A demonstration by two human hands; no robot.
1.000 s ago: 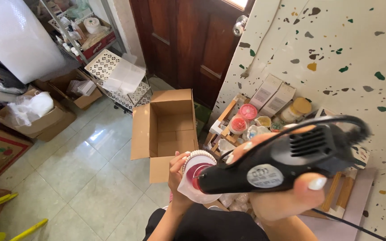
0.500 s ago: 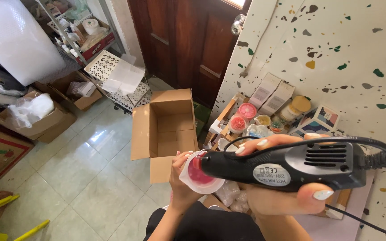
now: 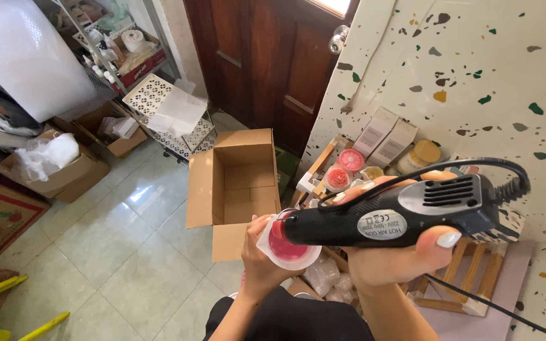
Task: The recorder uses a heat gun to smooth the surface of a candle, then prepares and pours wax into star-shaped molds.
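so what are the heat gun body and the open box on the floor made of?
Heat gun: looks like matte black moulded plastic, with a grey vented rear section. Open box: plain brown corrugated cardboard, uncoated, with folded flaps and raw edges.

The right hand grips the hot air gun, whose nozzle end touches the round shrink-wrapped container held in the left hand, just left of the gun. Behind the left hand an open cardboard box stands on the tiled floor. Right of the box, against the speckled wall, a wooden rack carries small round tubs. Behind the box is the wooden door. Left of the door a wire rack stands on the floor, with more cartons further left.
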